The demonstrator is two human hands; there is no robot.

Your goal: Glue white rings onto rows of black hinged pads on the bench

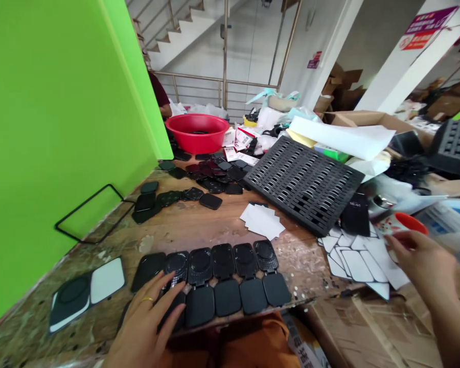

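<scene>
A row of black square pads lies side by side at the near edge of the wooden table. My left hand, with a ring on one finger, rests flat on the left end of that row, fingers spread. My right hand hovers at the right, over a spread of white rounded cards, and its fingers curl beside a small red-rimmed cup. Whether it holds anything I cannot make out. A second small stack of white cards sits mid-table.
A black slotted tray lies right of centre, with a red basin behind it and loose black pads scattered between. A green wall borders the left. Boxes, paper and a second black tray crowd the right. A person's arm shows behind the wall corner.
</scene>
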